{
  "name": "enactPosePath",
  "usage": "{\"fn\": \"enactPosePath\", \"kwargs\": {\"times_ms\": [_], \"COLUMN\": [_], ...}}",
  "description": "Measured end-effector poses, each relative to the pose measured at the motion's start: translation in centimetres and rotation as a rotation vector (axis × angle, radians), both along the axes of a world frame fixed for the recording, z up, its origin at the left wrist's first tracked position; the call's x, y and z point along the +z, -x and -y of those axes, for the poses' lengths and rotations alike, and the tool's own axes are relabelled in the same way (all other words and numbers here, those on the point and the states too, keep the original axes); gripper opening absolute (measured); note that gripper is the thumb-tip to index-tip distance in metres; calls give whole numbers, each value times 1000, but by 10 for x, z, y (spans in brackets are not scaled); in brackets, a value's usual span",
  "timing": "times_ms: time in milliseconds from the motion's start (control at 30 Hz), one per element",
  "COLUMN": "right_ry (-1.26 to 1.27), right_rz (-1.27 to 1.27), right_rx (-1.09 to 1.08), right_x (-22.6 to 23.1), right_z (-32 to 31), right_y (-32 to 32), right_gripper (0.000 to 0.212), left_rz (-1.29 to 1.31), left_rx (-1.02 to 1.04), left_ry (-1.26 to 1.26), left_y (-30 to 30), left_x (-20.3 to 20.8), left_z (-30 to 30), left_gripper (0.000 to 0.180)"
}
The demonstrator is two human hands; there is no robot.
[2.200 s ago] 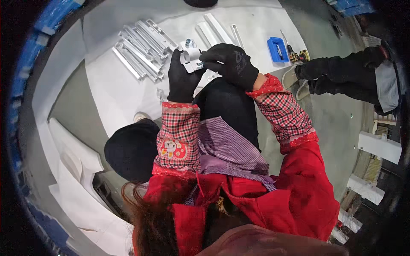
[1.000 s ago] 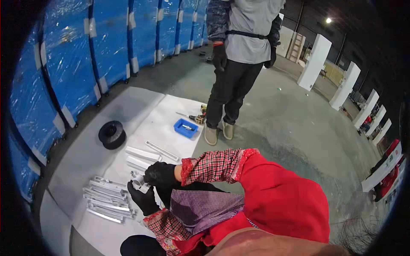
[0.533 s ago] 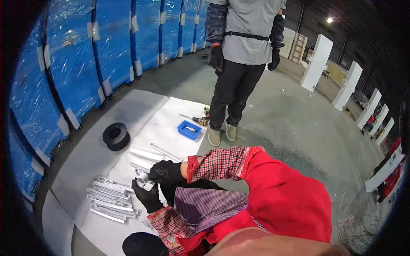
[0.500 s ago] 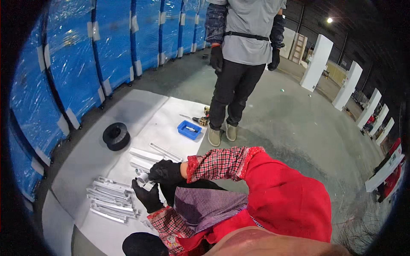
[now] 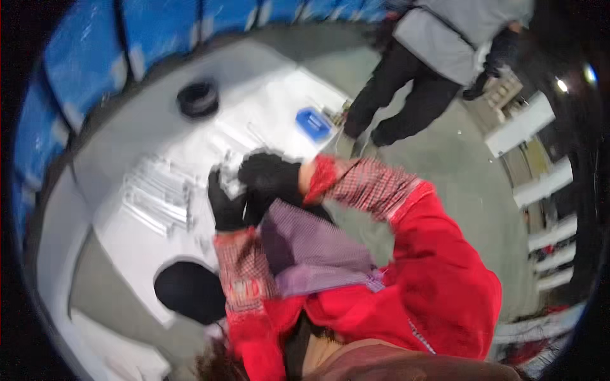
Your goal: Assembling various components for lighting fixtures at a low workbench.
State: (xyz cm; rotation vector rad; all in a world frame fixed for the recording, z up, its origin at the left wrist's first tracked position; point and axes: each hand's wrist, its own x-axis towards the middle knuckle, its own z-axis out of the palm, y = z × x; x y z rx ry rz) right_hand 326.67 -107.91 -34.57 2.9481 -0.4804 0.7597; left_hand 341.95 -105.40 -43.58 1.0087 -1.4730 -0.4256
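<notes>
My left hand (image 5: 227,202) and my right hand (image 5: 270,174), both in black gloves, meet above my lap. Between their fingers is a small white-and-silver part (image 5: 232,180), smeared by motion, so its kind cannot be read. The left thumb and fingers close on it from the near left; the right hand curls round its right side and hides some of it. Just left of my hands, a pile of thin whitish metal strips (image 5: 159,193) lies on a white sheet (image 5: 117,238). A few more strips (image 5: 257,134) lie beyond my right hand.
A blue tray (image 5: 313,124) stands near the sheet's far right edge. A black spool (image 5: 198,98) sits at the far left. Close by a black round seat-like thing (image 5: 189,291). A person (image 5: 406,82) stands beyond the tray. Blue wrapped panels (image 5: 162,32) line the back; white panels (image 5: 521,124) stand right.
My view has swung and tilted, blurring the picture; sheet, tray and standing person now appear higher. My hands stay together around the small part.
</notes>
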Motion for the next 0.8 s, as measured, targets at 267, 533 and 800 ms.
{"fn": "enactPosePath", "kwargs": {"times_ms": [267, 533, 800], "right_ry": [-126, -98, -114], "right_rz": [-312, -373, -306], "right_rx": [-137, -142, -197], "right_x": [24, 28, 27], "right_z": [-3, -11, -9], "right_y": [1, 0, 0], "right_gripper": [24, 24, 24], "left_rz": [-157, -145, -74], "left_rx": [36, 90, 161], "left_ry": [-244, -140, -10], "left_y": [7, 10, 10], "left_x": [43, 36, 30], "left_z": [-25, -27, -19], "left_gripper": [86, 77, 70]}}
